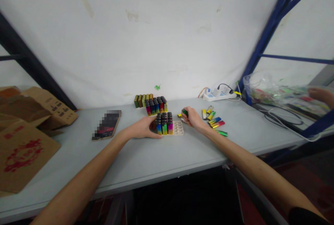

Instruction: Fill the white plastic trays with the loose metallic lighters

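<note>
My left hand [144, 127] curls round the left end of a white tray [179, 128], thumb at its front and fingers behind. Upright multicoloured lighters [164, 124] with black tops fill the tray's left part; round holes show bare on its right. Just right of the tray, my right hand [193, 117] is closed on a green lighter [185, 112], mostly hidden by the fingers. A yellow lighter [179, 115] lies partly behind this hand. More loose lighters [217, 124] in shiny colours are scattered to its right.
Behind the tray stand a block of rainbow lighters [156, 106] and a yellow-green one [142, 100]. A phone [108, 125] and cardboard boxes [26, 152] lie left. A power strip [219, 94], cables and plastic bag [276, 89] are right, near another person's hand [320, 96].
</note>
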`<action>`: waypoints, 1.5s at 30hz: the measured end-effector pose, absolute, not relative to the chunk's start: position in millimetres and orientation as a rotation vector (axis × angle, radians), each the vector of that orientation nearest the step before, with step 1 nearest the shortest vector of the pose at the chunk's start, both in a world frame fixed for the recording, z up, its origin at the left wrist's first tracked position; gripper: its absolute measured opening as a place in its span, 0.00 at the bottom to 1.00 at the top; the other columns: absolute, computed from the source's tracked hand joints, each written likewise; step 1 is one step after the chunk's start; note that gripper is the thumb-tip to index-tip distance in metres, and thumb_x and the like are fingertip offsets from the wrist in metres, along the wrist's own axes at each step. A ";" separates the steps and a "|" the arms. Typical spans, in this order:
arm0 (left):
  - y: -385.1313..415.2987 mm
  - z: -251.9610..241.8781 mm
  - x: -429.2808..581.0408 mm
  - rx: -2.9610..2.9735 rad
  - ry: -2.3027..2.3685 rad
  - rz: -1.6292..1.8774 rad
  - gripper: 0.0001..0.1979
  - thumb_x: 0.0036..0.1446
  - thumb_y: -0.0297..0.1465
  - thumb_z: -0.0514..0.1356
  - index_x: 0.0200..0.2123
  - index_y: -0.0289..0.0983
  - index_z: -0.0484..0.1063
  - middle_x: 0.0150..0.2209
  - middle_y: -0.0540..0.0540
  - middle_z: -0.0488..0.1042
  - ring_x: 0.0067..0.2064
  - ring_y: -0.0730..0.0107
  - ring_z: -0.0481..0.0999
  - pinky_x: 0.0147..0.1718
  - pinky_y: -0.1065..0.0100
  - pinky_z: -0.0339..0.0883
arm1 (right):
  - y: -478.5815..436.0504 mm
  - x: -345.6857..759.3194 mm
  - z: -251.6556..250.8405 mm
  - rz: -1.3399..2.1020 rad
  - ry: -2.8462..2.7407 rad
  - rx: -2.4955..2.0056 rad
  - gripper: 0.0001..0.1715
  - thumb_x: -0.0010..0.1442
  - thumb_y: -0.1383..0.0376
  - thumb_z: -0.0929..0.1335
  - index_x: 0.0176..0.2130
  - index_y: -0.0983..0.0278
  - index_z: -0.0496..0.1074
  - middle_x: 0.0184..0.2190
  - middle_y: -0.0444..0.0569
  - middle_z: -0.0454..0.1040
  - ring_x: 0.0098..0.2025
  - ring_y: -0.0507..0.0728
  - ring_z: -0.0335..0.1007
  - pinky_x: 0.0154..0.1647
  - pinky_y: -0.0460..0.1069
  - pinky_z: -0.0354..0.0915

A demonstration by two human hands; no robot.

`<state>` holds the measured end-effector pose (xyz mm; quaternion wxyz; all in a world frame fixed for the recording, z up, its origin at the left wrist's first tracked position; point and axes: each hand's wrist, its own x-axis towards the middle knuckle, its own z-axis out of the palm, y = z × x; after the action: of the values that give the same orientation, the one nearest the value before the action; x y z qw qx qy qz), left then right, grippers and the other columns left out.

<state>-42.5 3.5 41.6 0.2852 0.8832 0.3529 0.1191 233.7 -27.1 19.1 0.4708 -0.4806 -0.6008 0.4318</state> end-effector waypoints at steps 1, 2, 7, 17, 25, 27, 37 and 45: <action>3.9 41.5 -42.7 2.366 0.942 0.315 0.32 0.47 0.51 0.72 0.49 0.37 0.72 0.43 0.44 0.81 0.41 0.54 0.80 0.38 0.63 0.72 | -27.0 233.8 18.8 1.064 -1.466 -1.171 0.23 0.66 0.58 0.57 0.20 0.59 0.53 0.15 0.39 0.51 0.16 0.49 0.43 0.18 0.47 0.44; 4.4 41.3 -42.8 2.369 0.941 0.313 0.33 0.47 0.51 0.72 0.49 0.37 0.72 0.43 0.44 0.81 0.41 0.54 0.80 0.37 0.63 0.72 | -26.9 233.7 18.8 1.073 -1.453 -1.165 0.24 0.66 0.57 0.57 0.20 0.59 0.54 0.15 0.39 0.51 0.16 0.48 0.43 0.18 0.47 0.43; 6.4 39.7 -43.6 2.419 0.926 0.340 0.35 0.47 0.53 0.72 0.51 0.37 0.72 0.45 0.43 0.81 0.42 0.52 0.80 0.38 0.63 0.73 | -25.5 230.8 21.9 1.212 -1.375 -1.035 0.32 0.67 0.40 0.58 0.30 0.62 0.67 0.20 0.37 0.52 0.18 0.49 0.46 0.20 0.46 0.44; 6.9 42.7 -45.6 2.435 0.954 0.283 0.32 0.47 0.52 0.72 0.47 0.37 0.73 0.42 0.44 0.81 0.40 0.54 0.80 0.35 0.64 0.72 | -26.9 234.7 23.6 1.013 -1.614 -0.928 0.24 0.60 0.46 0.73 0.38 0.63 0.70 0.36 0.51 0.81 0.37 0.56 0.76 0.38 0.49 0.67; 6.3 43.7 -45.2 2.418 0.980 0.255 0.33 0.46 0.53 0.72 0.47 0.37 0.72 0.43 0.43 0.81 0.41 0.53 0.80 0.36 0.63 0.72 | -22.9 231.5 10.0 0.790 -1.644 -1.089 0.25 0.59 0.44 0.74 0.38 0.60 0.66 0.26 0.45 0.79 0.30 0.56 0.75 0.27 0.47 0.64; 6.6 43.7 -45.3 2.417 0.993 0.241 0.33 0.46 0.53 0.72 0.46 0.36 0.72 0.42 0.43 0.81 0.41 0.53 0.79 0.36 0.63 0.72 | -23.4 232.3 11.3 0.690 -1.723 -1.123 0.22 0.61 0.48 0.73 0.38 0.60 0.66 0.27 0.46 0.80 0.30 0.56 0.76 0.28 0.47 0.64; 16.5 41.1 -50.6 2.416 0.944 0.266 0.32 0.49 0.53 0.70 0.49 0.36 0.75 0.39 0.46 0.80 0.37 0.58 0.77 0.33 0.65 0.68 | -25.5 230.8 14.2 0.467 -1.990 -1.120 0.07 0.66 0.61 0.71 0.41 0.61 0.72 0.32 0.48 0.81 0.31 0.55 0.75 0.32 0.48 0.65; 18.3 34.2 -49.7 2.394 0.975 0.309 0.36 0.47 0.53 0.71 0.53 0.35 0.75 0.48 0.40 0.82 0.45 0.50 0.80 0.44 0.58 0.74 | -25.4 249.6 29.4 0.524 -2.116 -1.067 0.12 0.68 0.55 0.71 0.42 0.62 0.76 0.40 0.52 0.83 0.39 0.58 0.79 0.42 0.51 0.69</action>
<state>-49.7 18.3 34.2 0.2660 0.8864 0.3610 0.1146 249.6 -25.4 29.4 0.3497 -0.4117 -0.8169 0.2022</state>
